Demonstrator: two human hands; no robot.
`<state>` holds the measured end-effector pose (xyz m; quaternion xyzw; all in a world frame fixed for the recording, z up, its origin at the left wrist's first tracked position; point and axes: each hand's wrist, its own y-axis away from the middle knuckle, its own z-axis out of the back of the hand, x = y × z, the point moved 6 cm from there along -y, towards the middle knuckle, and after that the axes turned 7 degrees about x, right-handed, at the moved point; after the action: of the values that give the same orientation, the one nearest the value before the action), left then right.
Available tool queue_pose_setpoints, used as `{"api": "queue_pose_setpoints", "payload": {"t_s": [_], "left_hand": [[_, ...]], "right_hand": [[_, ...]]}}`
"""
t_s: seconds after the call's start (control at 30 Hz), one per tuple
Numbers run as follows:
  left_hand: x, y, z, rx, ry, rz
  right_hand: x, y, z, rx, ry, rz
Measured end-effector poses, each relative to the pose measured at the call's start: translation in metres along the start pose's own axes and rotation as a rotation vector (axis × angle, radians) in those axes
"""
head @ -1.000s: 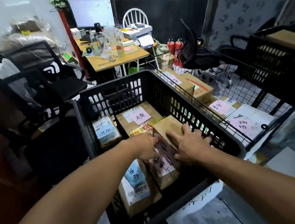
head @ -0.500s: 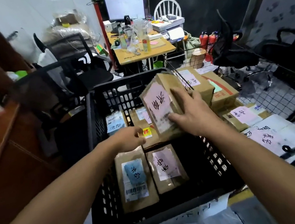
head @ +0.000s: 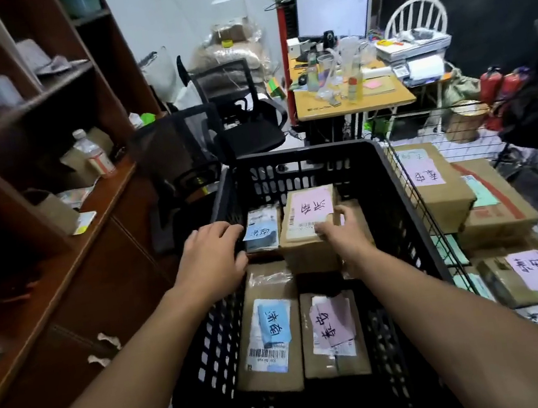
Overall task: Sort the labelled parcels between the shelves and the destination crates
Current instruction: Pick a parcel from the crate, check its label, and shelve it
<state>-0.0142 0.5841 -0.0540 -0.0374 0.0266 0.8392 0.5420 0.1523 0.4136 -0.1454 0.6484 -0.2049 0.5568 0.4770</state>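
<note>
A black plastic crate (head: 396, 206) in front of me holds several brown parcels. My right hand (head: 340, 228) grips the near right edge of a pink-labelled parcel (head: 310, 215), which lies on top of other parcels at the back. My left hand (head: 214, 256) hovers with fingers spread at the crate's left wall, beside a small blue-labelled packet (head: 261, 229). Nearer me lie a blue-labelled parcel (head: 271, 331) and a second pink-labelled parcel (head: 336, 332), flat on the crate floor.
Brown wooden shelves (head: 50, 186) stand at my left with a water bottle (head: 94, 152) and boxes. A wire rack (head: 425, 216) on the right carries more pink-labelled cartons (head: 431, 188). Two black office chairs (head: 240, 111) and a cluttered desk (head: 353, 98) lie beyond the crate.
My right hand lifted the pink-labelled parcel from the crate floor, then set it down on the parcels at the back. My left hand opened and shifted left. The view swung toward the shelves.
</note>
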Motion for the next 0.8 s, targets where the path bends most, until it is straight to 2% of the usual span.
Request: {"api": "queue_pose_setpoints", "payload": {"t_s": [0.2,0.37,0.47,0.67,0.8], "left_hand": [[0.020,0.013,0.005,-0.063,0.277,0.114],[0.036,0.016,-0.005,-0.072,0.363,0.187],[0.042,0.015,-0.011,-0.063,0.399,0.216],[0.043,0.006,-0.004,-0.035,0.436,0.183],[0.047,0.003,0.009,-0.047,0.449,0.132]], "right_hand": [[0.011,-0.039,-0.036,0.133,-0.137,-0.001],[0.016,-0.070,-0.077,0.268,-0.041,0.032],[0.011,-0.078,-0.090,0.262,0.046,0.057],[0.009,-0.078,-0.088,0.285,0.071,0.033],[0.026,-0.069,-0.087,0.215,0.274,0.043]]}}
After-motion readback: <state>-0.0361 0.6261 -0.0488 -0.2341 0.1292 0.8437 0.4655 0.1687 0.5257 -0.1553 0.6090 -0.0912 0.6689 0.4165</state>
